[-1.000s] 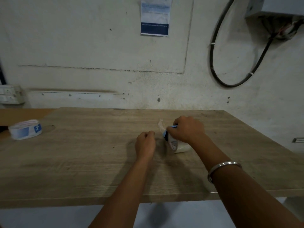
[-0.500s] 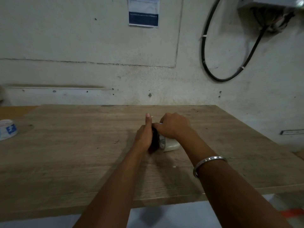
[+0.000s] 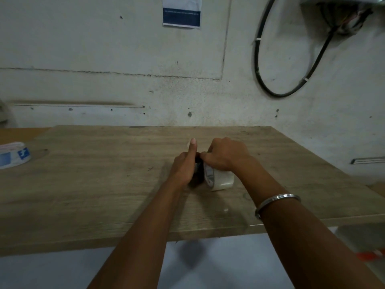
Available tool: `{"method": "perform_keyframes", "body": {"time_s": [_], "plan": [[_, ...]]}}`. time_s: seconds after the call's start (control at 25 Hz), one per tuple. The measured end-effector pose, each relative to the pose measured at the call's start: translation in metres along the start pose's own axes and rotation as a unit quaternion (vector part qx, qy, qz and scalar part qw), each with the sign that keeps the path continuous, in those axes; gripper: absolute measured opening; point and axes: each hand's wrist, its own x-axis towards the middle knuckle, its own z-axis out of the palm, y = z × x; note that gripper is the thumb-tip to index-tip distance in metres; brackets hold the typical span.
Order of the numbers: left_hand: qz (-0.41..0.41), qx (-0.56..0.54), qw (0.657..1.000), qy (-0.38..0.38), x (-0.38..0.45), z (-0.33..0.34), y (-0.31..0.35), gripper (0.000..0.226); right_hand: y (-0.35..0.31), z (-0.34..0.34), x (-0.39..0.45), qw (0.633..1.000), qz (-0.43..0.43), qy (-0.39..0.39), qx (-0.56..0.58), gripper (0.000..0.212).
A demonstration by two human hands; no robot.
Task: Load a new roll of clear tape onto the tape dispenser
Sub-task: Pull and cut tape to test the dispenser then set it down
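Both forearms reach forward over the near edge of the wooden surface [image 3: 104, 184] and meet near its middle. The left hand [image 3: 184, 167] stands on its outer edge with the thumb pointing straight up and the other fingers curled around the dark tape dispenser [image 3: 198, 176], gripping it; most of the dispenser is hidden between the 2 hands, so which way it points cannot be told. The right hand [image 3: 226, 156] arches over from the right, knuckles up, fingers bent down and pinched at the top of the dispenser, just beside the left thumb; what exactly the fingertips hold is hidden. A metal bangle [image 3: 277, 202] sits on the right forearm. The clear tape roll [image 3: 219, 180] stands on its rim on the surface under the right hand, touching the dispenser's right side, its round face turned left toward the dispenser and its axis running roughly left to right. A second roll with blue print [image 3: 14, 155] lies flat at the far left edge, well apart from the hands.
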Motion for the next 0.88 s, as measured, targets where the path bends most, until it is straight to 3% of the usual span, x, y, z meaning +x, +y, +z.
{"method": "perform_keyframes", "body": {"time_s": [0.16,0.32,0.56,0.88], "plan": [[0.011,0.018,1.0,-0.02,-0.003,0.0,-0.003,0.104,-0.003,-0.008,-0.001,0.999,-0.001,-0.034,-0.021,0.044],[-0.011,0.04,0.999,-0.029,-0.003,0.002,-0.007,0.085,-0.015,-0.01,0.004,0.997,0.007,-0.041,-0.061,0.039],[-0.02,0.06,0.998,-0.03,-0.001,0.001,-0.01,0.092,-0.014,-0.012,-0.004,0.998,-0.003,-0.031,-0.046,0.029],[0.027,0.096,0.994,-0.034,-0.008,0.003,-0.007,0.097,-0.015,-0.023,-0.025,0.998,-0.013,-0.04,-0.048,0.034]]}}
